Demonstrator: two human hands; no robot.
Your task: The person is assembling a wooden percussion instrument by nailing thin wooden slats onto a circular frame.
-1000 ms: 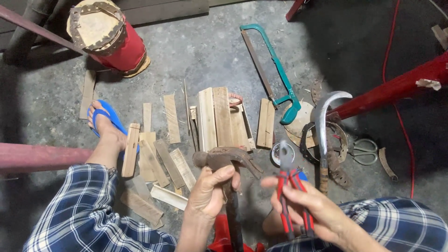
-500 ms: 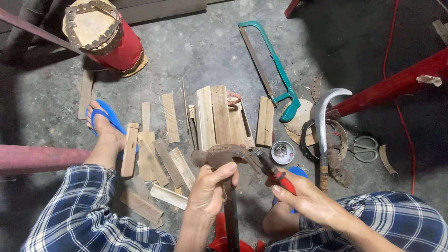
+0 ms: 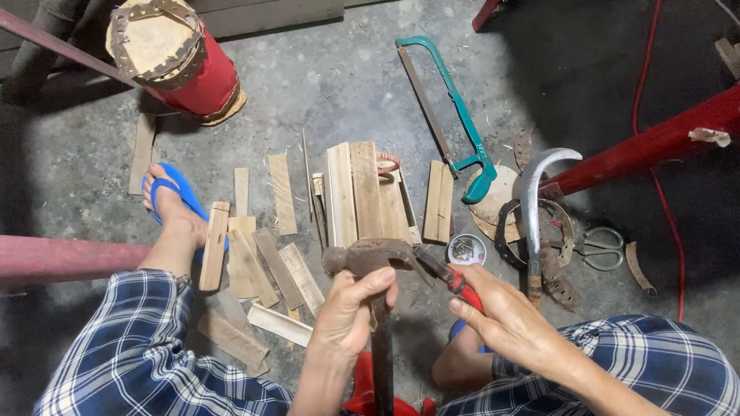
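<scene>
The left hand (image 3: 351, 308) grasps a rusty claw hammer (image 3: 370, 258) just below its head; the right hand (image 3: 505, 312) grips red-handled pliers (image 3: 447, 276) beside a small round nail tin (image 3: 466, 249) on bare concrete floor (image 3: 339, 85).

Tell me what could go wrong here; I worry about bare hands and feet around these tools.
The left hand grips the hammer just under its head, with the pliers in the right hand pressed against it; a slip could pinch fingers. The sickle lies on the floor near the knee.
</scene>
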